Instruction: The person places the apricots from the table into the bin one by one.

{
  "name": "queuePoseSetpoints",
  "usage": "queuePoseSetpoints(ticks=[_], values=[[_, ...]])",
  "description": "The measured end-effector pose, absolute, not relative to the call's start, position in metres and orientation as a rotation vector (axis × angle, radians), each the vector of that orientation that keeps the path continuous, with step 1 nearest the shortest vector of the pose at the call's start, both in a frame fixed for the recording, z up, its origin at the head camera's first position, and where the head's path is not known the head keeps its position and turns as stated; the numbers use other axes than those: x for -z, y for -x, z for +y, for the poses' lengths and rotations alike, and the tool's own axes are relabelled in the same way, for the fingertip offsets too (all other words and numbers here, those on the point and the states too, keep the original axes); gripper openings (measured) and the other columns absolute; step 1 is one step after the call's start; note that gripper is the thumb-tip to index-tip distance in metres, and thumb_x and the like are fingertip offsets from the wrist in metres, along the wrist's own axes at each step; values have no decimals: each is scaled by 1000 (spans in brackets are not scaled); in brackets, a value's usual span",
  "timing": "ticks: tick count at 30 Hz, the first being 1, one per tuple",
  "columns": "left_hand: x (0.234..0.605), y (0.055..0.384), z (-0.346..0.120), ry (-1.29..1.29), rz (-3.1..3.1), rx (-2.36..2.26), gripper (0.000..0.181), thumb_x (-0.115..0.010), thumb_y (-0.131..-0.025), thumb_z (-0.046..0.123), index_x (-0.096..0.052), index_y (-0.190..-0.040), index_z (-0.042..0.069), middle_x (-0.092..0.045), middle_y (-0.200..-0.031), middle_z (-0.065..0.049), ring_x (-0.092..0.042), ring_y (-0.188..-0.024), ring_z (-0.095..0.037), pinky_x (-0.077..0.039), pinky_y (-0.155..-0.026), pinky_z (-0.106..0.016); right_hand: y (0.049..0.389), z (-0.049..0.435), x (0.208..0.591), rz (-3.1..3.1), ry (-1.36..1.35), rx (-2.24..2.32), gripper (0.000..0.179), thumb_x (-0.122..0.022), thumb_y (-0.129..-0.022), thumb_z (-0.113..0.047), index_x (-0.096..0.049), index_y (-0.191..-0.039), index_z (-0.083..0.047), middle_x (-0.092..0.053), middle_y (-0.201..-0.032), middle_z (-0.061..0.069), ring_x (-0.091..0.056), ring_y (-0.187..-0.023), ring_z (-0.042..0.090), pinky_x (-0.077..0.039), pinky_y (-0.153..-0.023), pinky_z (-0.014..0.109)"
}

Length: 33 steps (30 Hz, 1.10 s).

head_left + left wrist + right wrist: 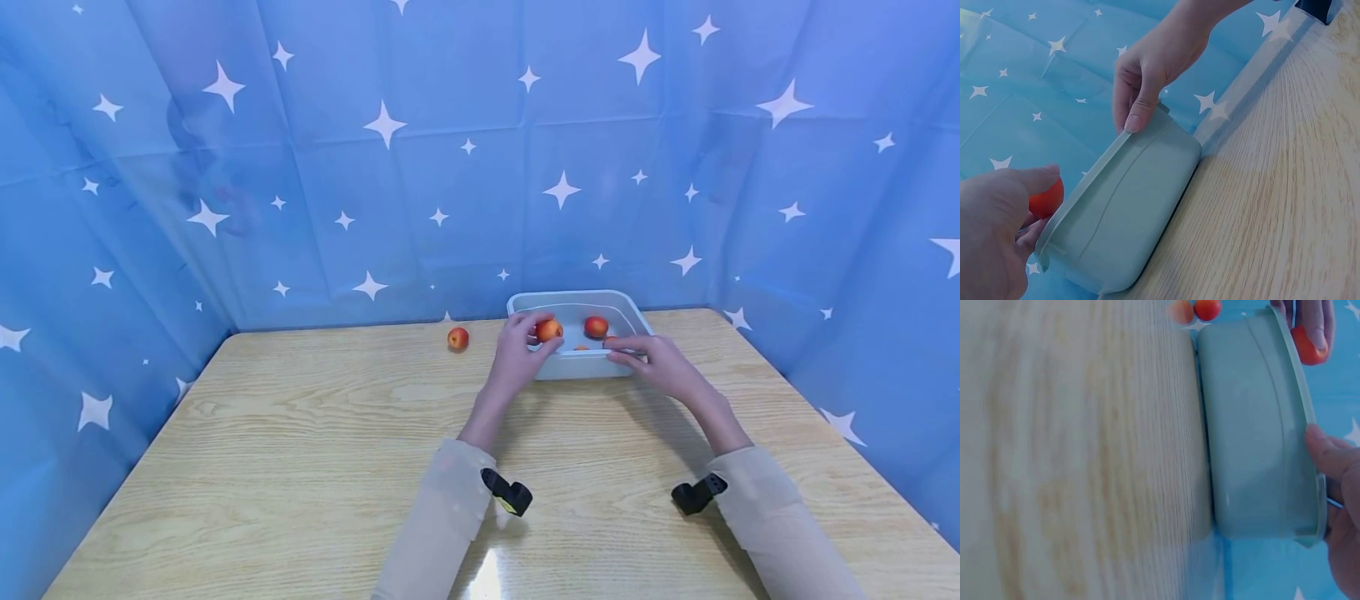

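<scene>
My left hand holds a round red-orange fruit between thumb and fingers, at the left side of a pale grey-green plastic bin. In the left wrist view the fruit shows just above the bin's rim. With its thumb outside and its fingers over the inner side, my right hand grips the bin's near right rim; the right wrist view shows the thumb on that rim. Inside the bin lies a red fruit, and parts of others show behind the near wall, mostly hidden.
Another red-yellow fruit lies on the wooden table, left of the bin near the back edge. A blue curtain with white stars hangs right behind the table and along both sides.
</scene>
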<state>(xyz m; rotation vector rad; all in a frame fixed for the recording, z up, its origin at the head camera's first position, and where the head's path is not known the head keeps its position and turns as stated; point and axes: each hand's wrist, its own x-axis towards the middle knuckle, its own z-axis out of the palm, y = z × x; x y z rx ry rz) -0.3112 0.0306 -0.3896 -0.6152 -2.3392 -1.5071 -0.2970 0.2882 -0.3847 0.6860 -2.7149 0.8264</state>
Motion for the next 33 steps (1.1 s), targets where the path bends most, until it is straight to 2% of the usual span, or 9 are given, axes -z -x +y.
queuePoseSetpoints(ticks=[6, 15, 22, 27, 33], values=[[389, 311, 31, 633, -2329, 1517, 49, -79, -89, 15, -64, -135, 9, -57, -121, -14, -64, -99, -25, -55, -85, -23, 297, 289, 385, -2713, -681, -829, 30, -68, -97, -15, -71, -122, 2, -74, -106, 14, -67, -95, 30, -51, -75, 39], [387, 312, 28, 660, -2362, 1490, 47, -74, -94, 17, -60, -138, 9, -58, -126, -13, -62, -106, -27, -56, -91, -36, 298, 289, 386, -2696, -694, -814, 29, -69, -97, -15, -71, -121, 2, -73, -110, 17, -67, -96, 32, -52, -79, 45], [385, 312, 24, 650, -2324, 1490, 43, -72, -95, 15, -62, -135, 8, -58, -125, -14, -59, -107, -24, -56, -91, -35, 299, 289, 387, -2696, -690, -824, 29, -68, -97, -14, -71, -119, 4, -73, -108, 19, -68, -100, 37, -52, -80, 48], [385, 313, 19, 634, -2316, 1443, 41, -71, -96, 15, -62, -135, 9, -59, -126, -14, -56, -109, -21, -56, -90, -34, 298, 289, 387, -2692, -701, -822, 28, -68, -97, -14, -72, -120, 3, -73, -109, 17, -68, -97, 33, -52, -80, 46], [384, 314, 13, 604, -2320, 1408, 42, -72, -95, 15, -62, -135, 11, -58, -126, -13, -56, -114, -28, -53, -92, -30, 297, 288, 386, -2687, -704, -821, 28, -69, -97, -14, -72, -119, 2, -74, -108, 15, -66, -93, 30, -52, -79, 45]])
